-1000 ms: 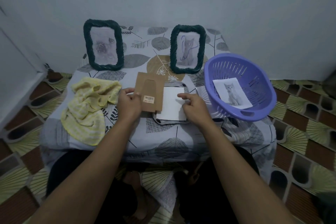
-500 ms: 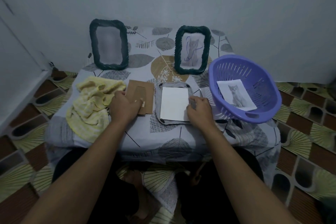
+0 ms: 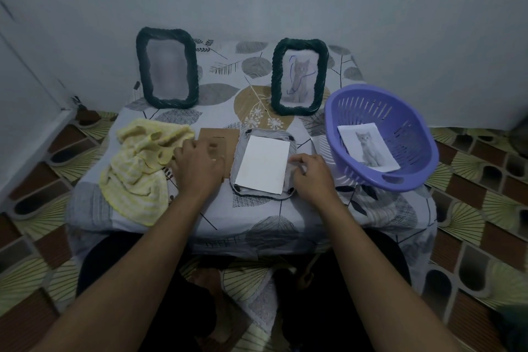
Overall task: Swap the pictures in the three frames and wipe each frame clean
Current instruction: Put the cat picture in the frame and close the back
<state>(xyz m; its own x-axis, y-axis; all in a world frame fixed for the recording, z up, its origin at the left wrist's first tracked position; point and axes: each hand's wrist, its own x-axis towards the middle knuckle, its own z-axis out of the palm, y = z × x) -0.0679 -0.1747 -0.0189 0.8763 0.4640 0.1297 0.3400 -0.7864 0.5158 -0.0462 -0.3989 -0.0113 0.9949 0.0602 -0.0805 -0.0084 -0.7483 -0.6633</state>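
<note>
Two dark green rope frames stand at the back of the table: the left frame shows a blurred picture, the right frame a cat picture. The third frame lies face down in the middle with a white sheet on its back. The brown cardboard backing lies flat just left of it. My left hand rests on the backing with relaxed fingers. My right hand has curled fingers at the lying frame's right rim. A yellow cloth is bunched at the left.
A purple plastic basket sits tilted at the table's right edge, holding a loose cat picture. The small table has a leaf-print cover and stands against a wall. My knees are under its front edge. Patterned floor lies on both sides.
My left hand lifted the cardboard backing off the lying frame and laid it flat to the left, beside the cloth. My right hand slid to the frame's right rim.
</note>
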